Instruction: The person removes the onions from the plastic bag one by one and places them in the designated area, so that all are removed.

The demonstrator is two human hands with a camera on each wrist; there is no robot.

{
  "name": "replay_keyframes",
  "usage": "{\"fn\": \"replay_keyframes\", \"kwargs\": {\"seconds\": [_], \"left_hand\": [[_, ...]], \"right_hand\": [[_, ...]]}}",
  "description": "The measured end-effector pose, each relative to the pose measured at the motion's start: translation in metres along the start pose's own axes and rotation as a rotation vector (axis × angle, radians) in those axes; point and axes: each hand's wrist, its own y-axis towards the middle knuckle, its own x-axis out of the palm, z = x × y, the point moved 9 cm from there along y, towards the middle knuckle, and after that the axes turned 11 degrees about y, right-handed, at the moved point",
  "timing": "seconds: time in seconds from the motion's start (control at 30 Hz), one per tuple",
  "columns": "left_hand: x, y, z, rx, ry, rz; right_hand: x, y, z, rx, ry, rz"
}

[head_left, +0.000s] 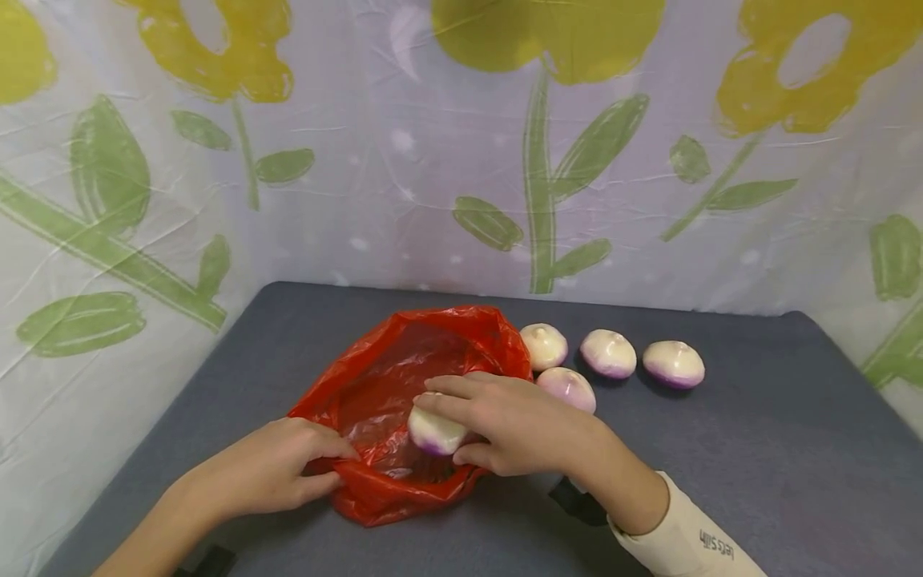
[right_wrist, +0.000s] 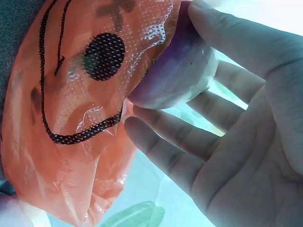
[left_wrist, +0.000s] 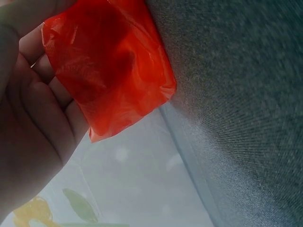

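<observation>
A red plastic bag [head_left: 375, 489] lies on the table with its wide mouth facing up. My left hand [head_left: 277, 465] pinches the bag's near-left rim between thumb and fingers; the left wrist view shows the red film [left_wrist: 111, 71] in that grip. My right hand [head_left: 519, 425] holds a white and purple turnip [head_left: 436, 429] over the mouth of the bag. In the right wrist view the turnip [right_wrist: 184, 71] sits between thumb and fingers, partly behind the bag's rim. Black printed marks [right_wrist: 104, 56] show on the bag's outside.
Right of the bag are more turnips: one [head_left: 544, 346] close against the bag, one [head_left: 567, 390] partly behind my right hand, and two others [head_left: 608, 354] [head_left: 674, 365] farther right. The grey table [head_left: 721, 481] meets a flower-printed cloth [head_left: 389, 200] at the back.
</observation>
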Motion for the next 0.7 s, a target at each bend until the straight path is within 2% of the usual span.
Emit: {"fn": "replay_keyframes", "kwargs": {"seconds": [0.4, 0.6, 0.7], "left_hand": [[0.001, -0.001, -0.001, 0.001, -0.001, -0.002], [0.000, -0.002, -0.001, 0.009, -0.008, 0.011], [0.000, -0.002, -0.001, 0.006, -0.018, 0.006]], "right_hand": [[0.003, 0.001, 0.000, -0.001, -0.017, 0.000], [-0.006, -0.004, -0.003, -0.001, -0.049, 0.045], [-0.010, -0.013, 0.000, 0.027, -0.046, 0.042]]}}
